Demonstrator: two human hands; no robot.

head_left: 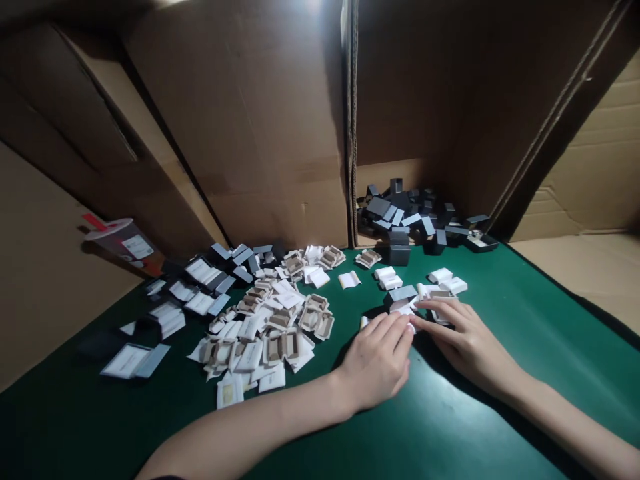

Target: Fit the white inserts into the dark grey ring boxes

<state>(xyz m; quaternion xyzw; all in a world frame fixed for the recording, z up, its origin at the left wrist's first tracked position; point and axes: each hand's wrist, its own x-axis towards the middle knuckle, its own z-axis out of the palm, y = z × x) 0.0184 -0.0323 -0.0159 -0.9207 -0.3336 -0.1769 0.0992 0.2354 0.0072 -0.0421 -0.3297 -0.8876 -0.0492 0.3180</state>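
A small dark box [401, 293] with a grey-blue flap stands raised in front of me, a white paper piece [401, 309] showing at its near side. My left hand [380, 357] is closed at the box's near left, fingers bent over the white piece. From the right, my right hand [467, 337] reaches in with its fingertips at the box's right side; its thumb meets the left fingertips. Both hands hide the lower part of the box. Just behind the right fingers lie white folded pieces and a grey-brown insert [443, 295].
Left of my hands spreads a heap of white and brown card inserts [280, 320]. Open dark boxes [200, 287] lie further left, before a lidded cup [125, 243]. More dark boxes [400, 213] pile up inside a cardboard carton [425, 100] on the green table [310, 433].
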